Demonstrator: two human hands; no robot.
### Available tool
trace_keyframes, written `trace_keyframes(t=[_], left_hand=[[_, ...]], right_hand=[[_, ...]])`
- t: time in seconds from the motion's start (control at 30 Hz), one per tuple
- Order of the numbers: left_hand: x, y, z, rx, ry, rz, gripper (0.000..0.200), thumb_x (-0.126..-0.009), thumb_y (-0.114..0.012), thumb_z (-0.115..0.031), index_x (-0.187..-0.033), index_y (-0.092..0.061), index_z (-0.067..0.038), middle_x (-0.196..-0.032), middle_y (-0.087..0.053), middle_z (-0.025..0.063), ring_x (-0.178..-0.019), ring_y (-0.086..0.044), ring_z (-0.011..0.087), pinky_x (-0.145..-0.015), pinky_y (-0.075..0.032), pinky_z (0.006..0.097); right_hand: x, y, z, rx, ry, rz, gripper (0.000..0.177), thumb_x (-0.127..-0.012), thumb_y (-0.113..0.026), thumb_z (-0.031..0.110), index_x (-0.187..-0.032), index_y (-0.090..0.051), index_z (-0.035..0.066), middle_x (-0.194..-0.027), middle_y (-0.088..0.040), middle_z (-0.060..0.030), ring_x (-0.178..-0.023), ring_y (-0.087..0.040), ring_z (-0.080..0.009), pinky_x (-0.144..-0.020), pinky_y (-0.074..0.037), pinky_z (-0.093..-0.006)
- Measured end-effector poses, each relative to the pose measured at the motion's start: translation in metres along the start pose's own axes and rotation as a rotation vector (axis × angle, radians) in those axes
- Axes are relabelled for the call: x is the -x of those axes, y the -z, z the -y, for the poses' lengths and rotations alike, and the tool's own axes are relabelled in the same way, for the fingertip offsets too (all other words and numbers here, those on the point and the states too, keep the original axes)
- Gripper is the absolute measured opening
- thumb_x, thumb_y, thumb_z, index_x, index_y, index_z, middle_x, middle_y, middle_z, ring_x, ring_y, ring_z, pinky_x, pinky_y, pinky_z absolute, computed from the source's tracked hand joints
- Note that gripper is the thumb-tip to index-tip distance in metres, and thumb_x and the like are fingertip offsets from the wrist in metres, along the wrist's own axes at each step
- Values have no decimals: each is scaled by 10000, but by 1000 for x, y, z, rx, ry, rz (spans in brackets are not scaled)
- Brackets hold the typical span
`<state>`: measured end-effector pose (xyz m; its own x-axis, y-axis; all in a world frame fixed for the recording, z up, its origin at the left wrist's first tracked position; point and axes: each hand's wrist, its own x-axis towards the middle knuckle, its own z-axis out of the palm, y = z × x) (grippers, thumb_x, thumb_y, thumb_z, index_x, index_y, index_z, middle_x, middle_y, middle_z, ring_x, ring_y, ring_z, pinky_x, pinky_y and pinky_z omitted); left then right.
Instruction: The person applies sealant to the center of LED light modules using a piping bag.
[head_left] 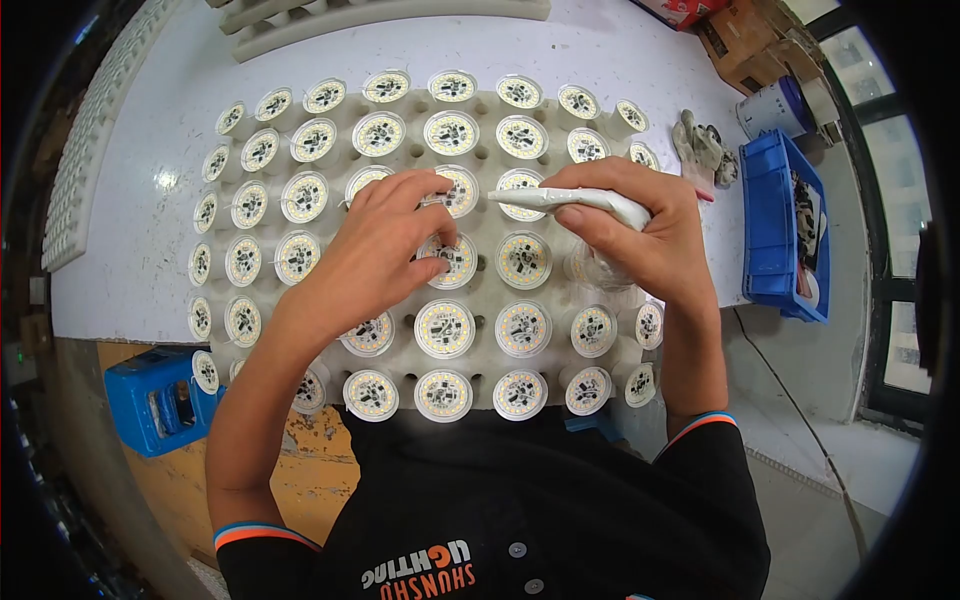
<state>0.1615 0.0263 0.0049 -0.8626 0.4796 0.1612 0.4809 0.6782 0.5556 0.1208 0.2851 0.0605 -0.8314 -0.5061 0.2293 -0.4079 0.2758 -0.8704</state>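
Right grip (pixel 655 225): closed around white tapered tube (pixel 545 198), right of centre
Left grip (pixel 385 230): partly open, over round white LED disc (pixel 460 268), centre

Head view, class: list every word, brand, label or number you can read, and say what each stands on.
"SHUNSHU", as far as it shows: black shirt, upside down in the picture.
"LIGHTING": same shirt, also upside down.
Too small or blurred to read: any markings on the round lamp boards, the tub and the red packaging.

White tapered tube (pixel 545 198) sideways in right hand (pixel 640 215), round LED lamps (pixel 523 261) face-up in rows
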Motion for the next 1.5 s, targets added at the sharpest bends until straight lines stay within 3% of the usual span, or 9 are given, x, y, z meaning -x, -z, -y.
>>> trace_keyframes(t=[0.27,0.47,0.67,0.87,0.93,1.07,1.27,1.37,1.5], left_hand=[[8,3,-13,-156,-51,-47,190,-735,-771,-82,-830,-608,-70,-1319,-571,112,-1365,-415,327,-1096,-314,494],[26,-4,-21,-124,42,-28,161,-737,-769,-95,-782,-619,-62,-1301,-586,111,-1368,-414,325,-1092,-314,491],[18,-1,-31,-323,83,-171,360,-705,-830,-249,-943,-636,-61,-1124,-608,119,-1180,-509,311,-1028,-347,486],[12,-6,-35,-440,204,-49,549,-623,-869,-385,-996,-632,-60,-942,-593,90,-983,-541,274,-954,-364,445],[12,-7,-33,-438,180,-51,549,-634,-866,-373,-1018,-631,-59,-935,-599,82,-973,-547,269,-943,-366,439],[13,-8,-26,-393,76,-80,451,-685,-845,-320,-964,-615,-50,-927,-608,72,-986,-556,242,-937,-367,423],[17,-6,-15,-234,-2,-88,466,-709,-826,-233,-1068,-605,-36,-1041,-609,93,-1060,-548,272,-994,-350,438],[16,-4,-15,-219,36,-30,578,-693,-828,-199,-1197,-591,-47,-1118,-614,88,-1091,-527,289,-1000,-358,431],[16,-4,-14,-218,35,-33,583,-688,-830,-199,-1199,-592,-48,-1104,-616,89,-1083,-534,289,-1004,-358,431]], right_hand=[[1,2,0,12,12,-12,201,-855,-750,122,-1032,-741,26,-868,-716,-36,-781,-632,-79,-681,-490,-244],[-3,0,-2,56,33,-35,203,-853,-750,113,-1034,-739,23,-884,-727,-49,-774,-649,-90,-678,-508,-255],[-3,-2,-1,162,64,-42,217,-830,-769,124,-1027,-737,38,-896,-735,-70,-763,-675,-123,-680,-525,-274],[-1,-7,-7,316,138,22,234,-798,-792,121,-1018,-740,61,-888,-730,-92,-754,-691,-209,-673,-533,-314],[2,-8,-6,382,132,88,259,-793,-792,79,-1047,-744,59,-901,-739,-82,-786,-693,-174,-687,-534,-302],[1,-14,-9,469,199,194,278,-782,-802,151,-1046,-744,86,-823,-706,-88,-704,-664,-235,-629,-515,-325],[1,-29,-14,608,224,314,227,-820,-744,291,-978,-715,131,-759,-672,-58,-675,-666,-283,-581,-514,-398],[1,-32,-14,646,215,312,219,-817,-744,292,-965,-711,133,-752,-665,-53,-669,-669,-281,-577,-517,-405],[1,-34,-15,653,235,319,223,-811,-748,289,-964,-706,132,-753,-663,-52,-671,-671,-283,-574,-515,-413]])
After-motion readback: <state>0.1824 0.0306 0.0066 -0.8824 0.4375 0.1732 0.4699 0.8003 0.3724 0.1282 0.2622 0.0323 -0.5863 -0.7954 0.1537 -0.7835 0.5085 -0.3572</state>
